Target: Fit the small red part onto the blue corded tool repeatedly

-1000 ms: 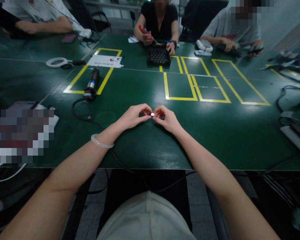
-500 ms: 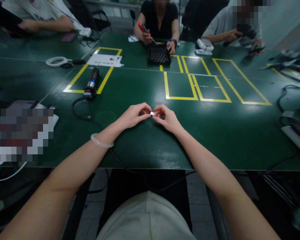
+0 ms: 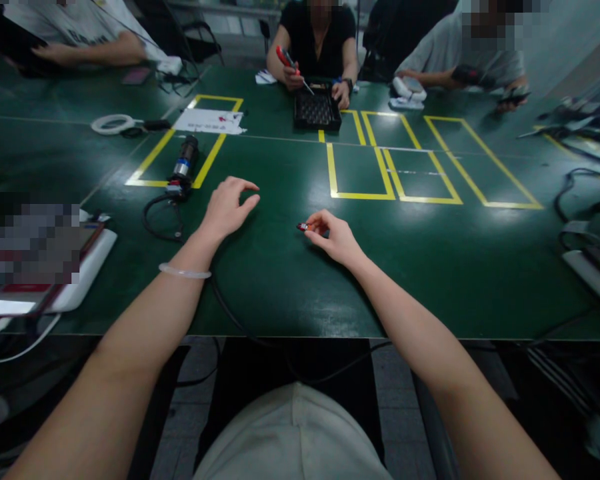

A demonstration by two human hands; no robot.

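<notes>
My right hand (image 3: 333,237) rests on the green table (image 3: 280,280) and pinches a small red and silver part (image 3: 304,227) at its fingertips. My left hand (image 3: 227,207) hovers to the left of it, apart from the part, fingers loosely spread and holding nothing. A pale bangle (image 3: 184,272) circles my left wrist. Ahead of my left hand lies a black cylindrical tool with a blue band (image 3: 185,163), and its cable (image 3: 160,220) loops over the table towards me.
Yellow tape rectangles (image 3: 390,173) mark the table. Across it a person holds a red-handled screwdriver (image 3: 287,59) over a black tray (image 3: 317,110). Other people sit at the far left and far right. A white device (image 3: 75,270) lies at the left, cables at the right edge.
My left hand has let go of the small part and moved left and forward, its fingers opening. My right hand stays in place and keeps the part.
</notes>
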